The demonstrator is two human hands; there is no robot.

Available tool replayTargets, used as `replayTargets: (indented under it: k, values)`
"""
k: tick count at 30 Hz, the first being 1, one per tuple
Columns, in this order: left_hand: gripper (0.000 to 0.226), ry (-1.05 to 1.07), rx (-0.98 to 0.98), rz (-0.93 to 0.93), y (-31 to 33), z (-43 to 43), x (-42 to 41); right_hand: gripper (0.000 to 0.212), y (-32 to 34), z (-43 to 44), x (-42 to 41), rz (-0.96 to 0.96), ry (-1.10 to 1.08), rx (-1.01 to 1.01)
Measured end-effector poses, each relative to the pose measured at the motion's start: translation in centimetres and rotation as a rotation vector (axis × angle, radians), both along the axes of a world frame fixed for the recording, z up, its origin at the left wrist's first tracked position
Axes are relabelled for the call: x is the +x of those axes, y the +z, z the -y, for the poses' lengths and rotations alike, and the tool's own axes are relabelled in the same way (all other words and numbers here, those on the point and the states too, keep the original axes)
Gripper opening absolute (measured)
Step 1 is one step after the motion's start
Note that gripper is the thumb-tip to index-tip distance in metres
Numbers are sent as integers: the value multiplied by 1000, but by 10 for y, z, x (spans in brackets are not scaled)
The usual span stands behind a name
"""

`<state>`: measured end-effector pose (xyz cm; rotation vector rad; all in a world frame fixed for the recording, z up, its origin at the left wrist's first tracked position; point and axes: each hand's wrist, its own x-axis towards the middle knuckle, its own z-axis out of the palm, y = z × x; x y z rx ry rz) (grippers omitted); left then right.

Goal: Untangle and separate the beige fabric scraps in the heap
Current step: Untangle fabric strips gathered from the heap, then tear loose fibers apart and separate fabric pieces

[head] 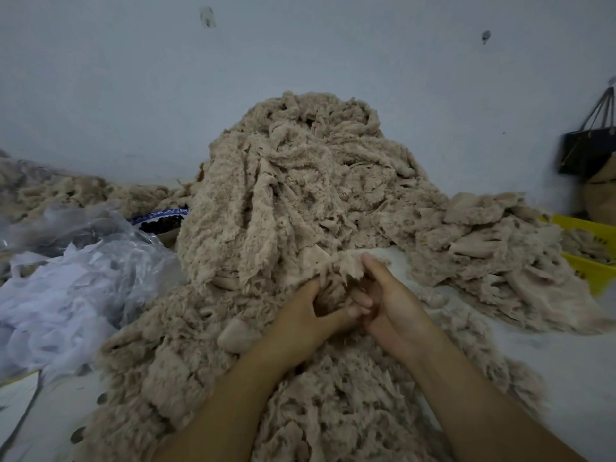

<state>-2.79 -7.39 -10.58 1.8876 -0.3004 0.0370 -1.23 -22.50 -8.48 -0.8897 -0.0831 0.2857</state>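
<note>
A tall heap of fluffy beige fabric scraps [293,181] rises in the middle against the wall and spills toward me over the white surface. At its foot, both hands meet on one beige scrap [336,265]. My left hand [310,315] curls its fingers round a bunch of that scrap from the left. My right hand [386,295] pinches the scrap's frayed edge, thumb up on top. A flatter pile of separated beige scraps [493,255] lies to the right. More beige scraps [300,395] lie under my forearms.
White sheer fabric and clear plastic bags [66,281] lie at the left, with a blue-rimmed bowl [160,218] behind them. A yellow crate [596,248] holding scraps stands at the right edge. A black bag [586,151] hangs on the wall. Beige scraps [66,191] also lie far left.
</note>
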Motion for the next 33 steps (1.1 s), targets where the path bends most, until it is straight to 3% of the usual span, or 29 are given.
replayTargets:
  k: [3, 7, 9, 14, 18, 23, 27, 30, 33]
  values:
    - [13, 125, -37, 18, -2, -2, 1, 30, -4, 7, 4, 98, -44, -126]
    - [21, 130, -542, -229, 1, -5, 1, 26, -8, 1, 3, 219, -218, -494]
    - [29, 142, -665, -308, 5, -5, 3, 24, -12, -4, 3, 255, -290, -630]
    - [32, 144, -643, -317, 9, -6, 3, 22, -15, -3, 6, 243, -244, -673]
    - [31, 39, -568, -310, 10, -9, -2, 49, -17, -6, -1, 342, -80, -698]
    - [27, 97, -398, -288, 5, -5, -1, 58, -19, -7, 3, 509, -292, -937]
    - [24, 101, -456, -293, 9, -3, -3, 55, -20, -1, 10, 348, -413, -928]
    - [33, 121, -706, -318, 13, -9, -3, 49, -19, 18, 21, 147, -582, -751]
    - [47, 87, -943, -365, 14, -17, 0, 58, -21, 25, 21, 142, -681, -821]
